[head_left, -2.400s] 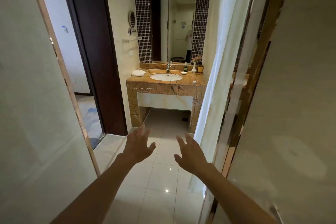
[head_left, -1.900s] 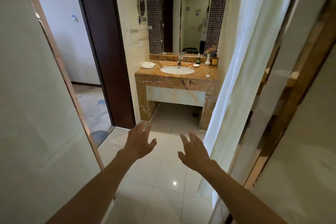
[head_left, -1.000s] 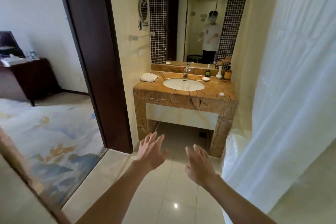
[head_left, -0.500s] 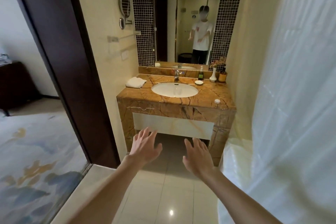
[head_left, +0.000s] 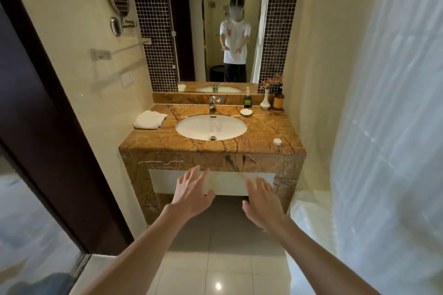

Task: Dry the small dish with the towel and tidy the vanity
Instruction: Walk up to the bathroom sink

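A brown marble vanity (head_left: 263,132) with an oval white sink (head_left: 211,127) stands straight ahead. A folded white towel (head_left: 149,119) lies on its left end. A small white dish (head_left: 246,112) sits behind the sink to the right, near the tap (head_left: 212,103). A small white lid or jar (head_left: 277,142) rests near the front right corner. My left hand (head_left: 191,194) and my right hand (head_left: 262,201) are held out in front of the vanity's front panel, fingers spread, holding nothing.
A green bottle (head_left: 247,101), a white vase with flowers (head_left: 265,100) and an amber bottle (head_left: 278,101) stand at the back right. A white shower curtain (head_left: 383,127) hangs on the right, a dark door frame (head_left: 48,127) on the left. A mirror (head_left: 230,21) reflects a person.
The view has come forward through the doorway, and the vanity is now much nearer. Both hands stay raised and open in front of me.
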Tool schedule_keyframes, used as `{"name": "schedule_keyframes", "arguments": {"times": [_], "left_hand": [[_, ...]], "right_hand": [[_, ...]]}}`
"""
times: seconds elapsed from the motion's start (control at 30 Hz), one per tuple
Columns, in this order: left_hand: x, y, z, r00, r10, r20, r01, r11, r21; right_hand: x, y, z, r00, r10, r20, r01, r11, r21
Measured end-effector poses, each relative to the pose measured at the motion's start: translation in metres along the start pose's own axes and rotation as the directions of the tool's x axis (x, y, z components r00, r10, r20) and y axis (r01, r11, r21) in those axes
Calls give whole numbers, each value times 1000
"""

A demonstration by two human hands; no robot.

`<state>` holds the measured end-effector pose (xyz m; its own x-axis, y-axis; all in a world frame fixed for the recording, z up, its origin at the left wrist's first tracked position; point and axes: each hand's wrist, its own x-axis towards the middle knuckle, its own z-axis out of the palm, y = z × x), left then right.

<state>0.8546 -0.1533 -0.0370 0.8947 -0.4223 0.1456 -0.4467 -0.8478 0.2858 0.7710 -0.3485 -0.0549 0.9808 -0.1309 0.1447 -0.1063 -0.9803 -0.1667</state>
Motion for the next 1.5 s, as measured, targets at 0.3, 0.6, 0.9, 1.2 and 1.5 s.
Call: {"name": "schedule_keyframes", "arguments": {"times": [0.3,0.6,0.9,1.2,1.5], "left_hand": [[104,-3,31,997,48,56,-47,999,-20],[245,9,54,993,73,88,-73,997,0],[362,15,72,992,31,121,-36,999,34],[468,-5,104,991,36,126,-41,998,37],[572,-34,129,981,62,185,-59,998,-20]], "right_hand": [[88,37,22,997,73,19,-73,997,39],[221,97,39,999,25,30,-25,1000,12],[331,141,44,999,-23,40,22,1000,8],[432,163,67,997,-38,71,36,999,30],[534,181,84,989,25,143,-34,997,64]]}}
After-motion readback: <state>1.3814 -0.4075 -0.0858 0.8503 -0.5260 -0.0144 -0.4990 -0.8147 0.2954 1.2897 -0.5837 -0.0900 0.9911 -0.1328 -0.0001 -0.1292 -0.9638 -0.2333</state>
